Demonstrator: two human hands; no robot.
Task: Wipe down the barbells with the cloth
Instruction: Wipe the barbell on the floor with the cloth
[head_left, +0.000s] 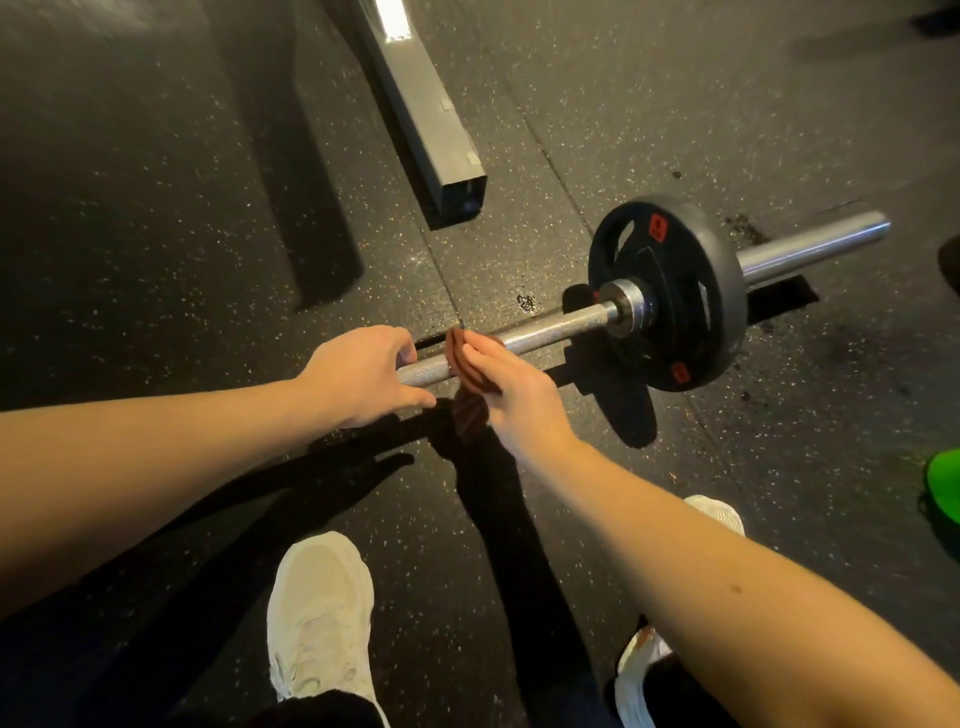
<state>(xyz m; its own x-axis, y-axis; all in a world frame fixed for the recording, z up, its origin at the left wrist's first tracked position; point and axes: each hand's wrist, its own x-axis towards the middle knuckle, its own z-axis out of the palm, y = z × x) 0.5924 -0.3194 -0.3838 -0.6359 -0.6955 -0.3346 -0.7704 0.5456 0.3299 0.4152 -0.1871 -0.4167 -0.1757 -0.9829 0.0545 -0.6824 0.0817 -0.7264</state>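
While the left hand (363, 371) grips the barbell shaft (550, 326), the right hand (519, 405) pinches the cloth (465, 364) onto it, nearer the weight plate (719, 291).

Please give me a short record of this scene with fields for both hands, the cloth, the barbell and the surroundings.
left hand: grips the barbell shaft, just beside the cloth
right hand: holds the folded brown cloth against the shaft
barbell: carries a black weight plate with red marks; the plate stands on the rubber floor
surroundings: a grey metal beam lies on the floor; white shoes show below the arms
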